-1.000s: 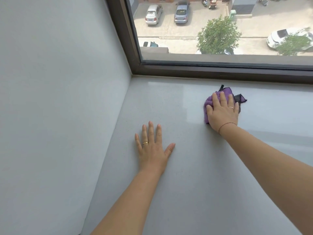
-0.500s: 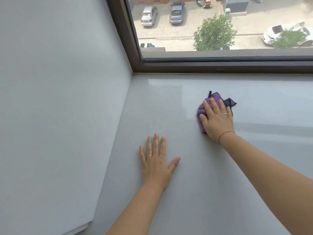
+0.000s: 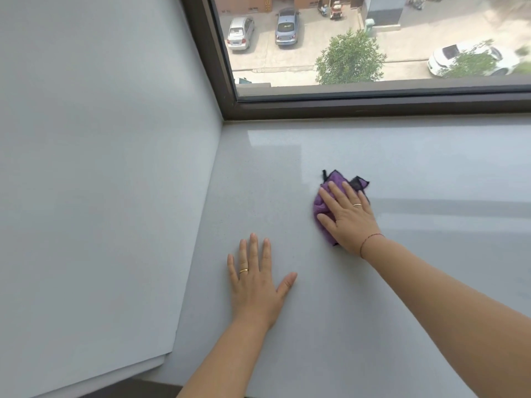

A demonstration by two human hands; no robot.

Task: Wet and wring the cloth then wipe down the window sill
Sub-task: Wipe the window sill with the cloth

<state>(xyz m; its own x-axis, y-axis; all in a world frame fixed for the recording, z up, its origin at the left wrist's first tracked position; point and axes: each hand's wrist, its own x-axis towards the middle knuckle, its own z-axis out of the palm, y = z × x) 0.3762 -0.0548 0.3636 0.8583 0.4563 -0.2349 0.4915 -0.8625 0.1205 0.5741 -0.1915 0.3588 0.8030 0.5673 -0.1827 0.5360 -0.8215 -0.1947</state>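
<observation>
A purple cloth (image 3: 321, 207) with black trim lies bunched on the wide grey window sill (image 3: 416, 168), right of centre. My right hand (image 3: 349, 218) presses flat on top of it with straight fingers, hiding most of it. My left hand (image 3: 254, 280) lies flat on the bare sill nearer to me and to the left, fingers spread, apart from the cloth. A ring sits on each hand.
A grey side wall (image 3: 100, 182) bounds the sill on the left. The dark window frame (image 3: 373, 106) runs along the back edge, with a street, cars and trees beyond the glass. The sill's front edge (image 3: 161, 382) shows at the bottom left.
My right hand has slid the cloth toward me and slightly left, away from the window frame. My left hand stays planted on the sill while the view has tilted down.
</observation>
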